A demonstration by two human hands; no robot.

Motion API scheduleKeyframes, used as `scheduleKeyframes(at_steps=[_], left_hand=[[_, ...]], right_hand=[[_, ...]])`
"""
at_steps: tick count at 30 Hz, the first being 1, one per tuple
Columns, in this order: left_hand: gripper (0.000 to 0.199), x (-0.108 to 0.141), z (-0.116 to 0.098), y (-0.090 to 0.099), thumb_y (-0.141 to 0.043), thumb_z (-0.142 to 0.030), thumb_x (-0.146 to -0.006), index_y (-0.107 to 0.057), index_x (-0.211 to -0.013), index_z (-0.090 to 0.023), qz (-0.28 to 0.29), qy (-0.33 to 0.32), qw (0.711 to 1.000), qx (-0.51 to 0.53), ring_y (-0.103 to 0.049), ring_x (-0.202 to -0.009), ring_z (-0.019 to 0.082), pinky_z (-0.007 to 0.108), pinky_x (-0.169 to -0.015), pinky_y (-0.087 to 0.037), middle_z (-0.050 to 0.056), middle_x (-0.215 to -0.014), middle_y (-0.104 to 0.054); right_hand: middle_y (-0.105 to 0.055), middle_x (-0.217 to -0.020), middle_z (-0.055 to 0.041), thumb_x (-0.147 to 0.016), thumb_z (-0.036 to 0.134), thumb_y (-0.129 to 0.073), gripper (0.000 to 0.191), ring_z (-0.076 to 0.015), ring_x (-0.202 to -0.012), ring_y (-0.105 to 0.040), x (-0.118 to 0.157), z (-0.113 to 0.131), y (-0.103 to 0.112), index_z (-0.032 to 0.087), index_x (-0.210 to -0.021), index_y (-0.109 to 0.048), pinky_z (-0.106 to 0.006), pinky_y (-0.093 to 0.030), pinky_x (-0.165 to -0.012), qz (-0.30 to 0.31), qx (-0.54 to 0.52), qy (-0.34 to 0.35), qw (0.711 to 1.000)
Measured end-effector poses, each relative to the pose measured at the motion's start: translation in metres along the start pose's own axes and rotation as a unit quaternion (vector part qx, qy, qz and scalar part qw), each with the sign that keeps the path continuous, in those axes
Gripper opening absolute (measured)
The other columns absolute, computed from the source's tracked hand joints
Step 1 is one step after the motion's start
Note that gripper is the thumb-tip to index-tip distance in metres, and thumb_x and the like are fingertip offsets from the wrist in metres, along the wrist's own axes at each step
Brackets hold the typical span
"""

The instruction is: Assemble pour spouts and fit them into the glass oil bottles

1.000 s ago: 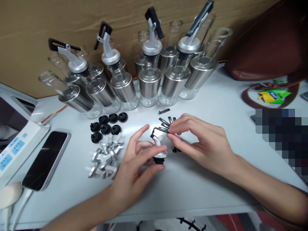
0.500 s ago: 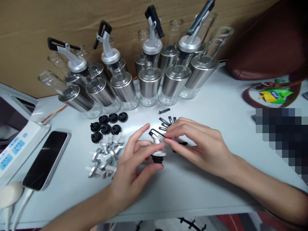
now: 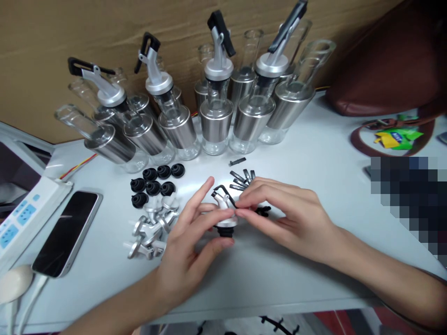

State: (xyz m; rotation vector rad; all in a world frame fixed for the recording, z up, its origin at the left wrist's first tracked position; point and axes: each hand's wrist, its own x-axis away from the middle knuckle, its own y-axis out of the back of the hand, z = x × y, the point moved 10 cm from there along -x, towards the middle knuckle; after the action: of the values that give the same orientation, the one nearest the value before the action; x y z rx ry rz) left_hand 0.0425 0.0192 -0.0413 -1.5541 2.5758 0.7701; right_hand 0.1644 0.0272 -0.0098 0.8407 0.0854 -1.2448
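Note:
Between the fingers and thumb of my left hand (image 3: 193, 232) is a bottle pourer (image 3: 225, 222), upright, with a silver spout and a ribbed black stopper below. My right hand (image 3: 289, 211) pinches the end of the black lever (image 3: 226, 194) that hooks over the spout's tip. Silver spout pieces (image 3: 150, 228) lie in a heap left of my left hand. Black ribbed stoppers (image 3: 153, 187) stand behind that heap. Several loose black levers (image 3: 240, 179) lie just beyond my right fingers, partly hidden by them.
Glass bottles with steel sleeves (image 3: 216, 123) line the back, several topped with pourers. At left are a phone (image 3: 68, 232) and a power strip (image 3: 28, 214). A brown bag (image 3: 384, 70) and a green and yellow packet (image 3: 398, 138) are at right.
The lever's free end has swung down closer to the spout, with my right fingertips on it. Both hands and the pourer appear slightly further left.

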Motion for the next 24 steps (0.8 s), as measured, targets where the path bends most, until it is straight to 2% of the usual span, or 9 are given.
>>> scheduleKeyframes(at_steps=[4, 9, 11, 15, 20, 24], left_hand=[[0.033, -0.001, 0.000, 0.001, -0.060, -0.017, -0.092, -0.059, -0.123, -0.029, 0.000, 0.000, 1.000, 0.002, -0.060, -0.102, 0.010, 0.016, -0.091, -0.049, 0.004, -0.151, -0.038], [0.034, 0.001, 0.002, 0.000, -0.059, -0.016, -0.092, -0.059, -0.123, -0.029, 0.009, 0.007, 1.000, 0.003, -0.059, -0.100, 0.010, 0.018, -0.092, -0.048, 0.004, -0.145, -0.041], [0.033, 0.002, 0.002, 0.001, -0.059, -0.017, -0.092, -0.059, -0.123, -0.029, 0.002, 0.008, 1.000, 0.005, -0.058, -0.098, 0.010, 0.020, -0.092, -0.049, 0.004, -0.141, -0.043], [0.032, 0.001, 0.000, 0.000, -0.060, -0.017, -0.092, -0.059, -0.121, -0.028, 0.000, 0.002, 1.000, 0.000, -0.058, -0.098, 0.011, 0.024, -0.093, -0.049, 0.006, -0.142, -0.039], [0.031, 0.001, -0.007, -0.003, -0.059, -0.018, -0.092, -0.059, -0.121, -0.027, 0.014, -0.017, 1.000, -0.007, -0.059, -0.097, 0.011, 0.025, -0.094, -0.050, 0.008, -0.148, -0.029], [0.032, 0.001, -0.006, -0.002, -0.059, -0.018, -0.092, -0.059, -0.123, -0.028, 0.010, -0.010, 1.000, -0.002, -0.058, -0.098, 0.011, 0.023, -0.094, -0.049, 0.006, -0.147, -0.031]], right_hand=[[-0.065, -0.073, -0.0050, -0.089, 0.009, -0.058, 0.007, -0.0138, -0.067, -0.058, -0.001, 0.002, -0.001, 0.014, -0.083, -0.059, -0.026, -0.048, -0.062, 0.013, -0.001, -0.002, 1.000], [-0.066, -0.078, -0.0051, -0.088, 0.012, -0.060, 0.003, -0.0143, -0.071, -0.061, 0.001, 0.000, 0.003, 0.015, -0.089, -0.060, -0.026, -0.050, -0.065, -0.010, -0.009, -0.014, 1.000], [-0.068, -0.082, -0.0057, -0.087, 0.015, -0.062, 0.007, -0.0148, -0.074, -0.064, 0.002, -0.002, 0.003, 0.014, -0.094, -0.061, -0.026, -0.052, -0.067, -0.014, -0.010, -0.023, 1.000], [-0.071, -0.080, -0.0042, -0.087, 0.012, -0.061, 0.007, -0.0136, -0.073, -0.067, 0.003, -0.005, 0.004, 0.015, -0.092, -0.064, -0.024, -0.052, -0.066, -0.025, -0.008, -0.049, 0.998], [-0.074, -0.081, -0.0004, -0.086, 0.010, -0.061, 0.010, -0.0124, -0.074, -0.069, 0.007, -0.016, 0.011, 0.019, -0.086, -0.066, -0.022, -0.053, -0.064, -0.076, -0.034, -0.111, 0.990], [-0.074, -0.081, 0.0009, -0.086, 0.011, -0.063, 0.009, -0.0115, -0.074, -0.070, 0.008, -0.017, 0.009, 0.020, -0.086, -0.066, -0.020, -0.053, -0.065, -0.074, -0.048, -0.113, 0.990]])
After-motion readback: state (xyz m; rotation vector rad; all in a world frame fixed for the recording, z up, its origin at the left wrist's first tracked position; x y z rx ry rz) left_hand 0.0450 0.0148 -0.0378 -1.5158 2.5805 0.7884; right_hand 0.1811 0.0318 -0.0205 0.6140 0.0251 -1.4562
